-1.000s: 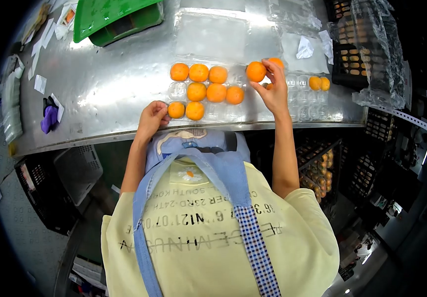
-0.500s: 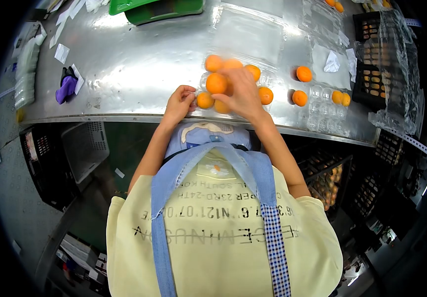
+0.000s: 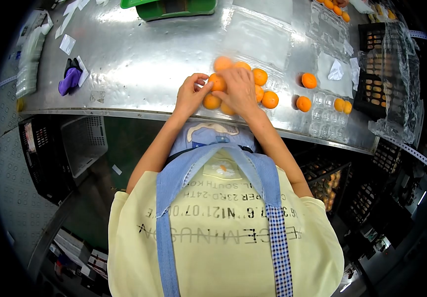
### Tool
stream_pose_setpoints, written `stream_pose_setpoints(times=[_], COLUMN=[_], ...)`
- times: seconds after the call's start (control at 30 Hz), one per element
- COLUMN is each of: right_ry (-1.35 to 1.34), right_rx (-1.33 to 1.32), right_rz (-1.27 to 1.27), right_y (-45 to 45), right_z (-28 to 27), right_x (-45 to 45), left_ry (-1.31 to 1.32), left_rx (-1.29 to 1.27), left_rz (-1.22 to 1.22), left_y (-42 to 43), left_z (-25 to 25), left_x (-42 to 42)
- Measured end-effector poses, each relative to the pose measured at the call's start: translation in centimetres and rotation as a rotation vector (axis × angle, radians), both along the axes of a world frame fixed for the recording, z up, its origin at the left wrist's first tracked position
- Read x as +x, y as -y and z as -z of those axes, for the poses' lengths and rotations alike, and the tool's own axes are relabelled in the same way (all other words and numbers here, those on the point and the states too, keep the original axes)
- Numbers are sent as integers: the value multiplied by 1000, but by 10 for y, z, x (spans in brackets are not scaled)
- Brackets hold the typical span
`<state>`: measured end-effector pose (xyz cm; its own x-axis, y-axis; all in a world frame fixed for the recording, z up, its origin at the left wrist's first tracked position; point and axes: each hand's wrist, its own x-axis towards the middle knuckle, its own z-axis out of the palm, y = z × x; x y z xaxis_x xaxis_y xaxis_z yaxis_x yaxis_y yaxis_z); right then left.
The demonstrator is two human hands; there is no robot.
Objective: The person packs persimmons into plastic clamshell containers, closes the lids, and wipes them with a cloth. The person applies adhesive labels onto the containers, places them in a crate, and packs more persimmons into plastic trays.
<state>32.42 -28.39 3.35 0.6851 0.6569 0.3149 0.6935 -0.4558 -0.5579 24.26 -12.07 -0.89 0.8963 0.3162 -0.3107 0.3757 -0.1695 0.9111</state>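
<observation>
An orange (image 3: 217, 82) sits between my two hands, above a clear plastic fruit tray that holds several more oranges. My left hand (image 3: 191, 96) has its thumb and fingers curled against the left side of this orange. From the other side, my right hand (image 3: 241, 90) closes over it, its fingers slightly blurred and covering part of the tray. Around the hands, the tray shows an orange (image 3: 211, 102) at its near left, an orange (image 3: 260, 76) at its far right and an orange (image 3: 270, 100) at its near right.
Loose oranges (image 3: 309, 80) lie right on the metal table (image 3: 139, 74), beside another clear tray (image 3: 322, 119) holding two. A green bin (image 3: 179, 7) stands at the back, a purple cloth-like item (image 3: 69, 81) at left. Black crates (image 3: 372, 91) stand at right. Another person's hand shows top right.
My left hand has moved from the tray's left edge up to the orange beside my right hand. Another person's hand has come into view at the top right. The view has shifted slightly.
</observation>
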Motion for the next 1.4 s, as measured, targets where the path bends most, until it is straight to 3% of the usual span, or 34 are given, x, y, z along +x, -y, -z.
stream_pose_setpoints(times=[0.37,0.57,0.73,1.4], right_ry=[-54,-87,-106,-158], right_rx=[16,27,42,54], right_rz=[78,123,113,113], right_y=[13,6,10,13], right_z=[1,-6,-2,-6], right_x=[-2,-5,-3,-4], left_ry=[178,138,116,242], left_rx=[150,199,243,664], left_rz=[21,50,227,408], left_y=[11,12,5,8], left_z=[-12,-19,-24,-42], left_x=[4,6,6,12])
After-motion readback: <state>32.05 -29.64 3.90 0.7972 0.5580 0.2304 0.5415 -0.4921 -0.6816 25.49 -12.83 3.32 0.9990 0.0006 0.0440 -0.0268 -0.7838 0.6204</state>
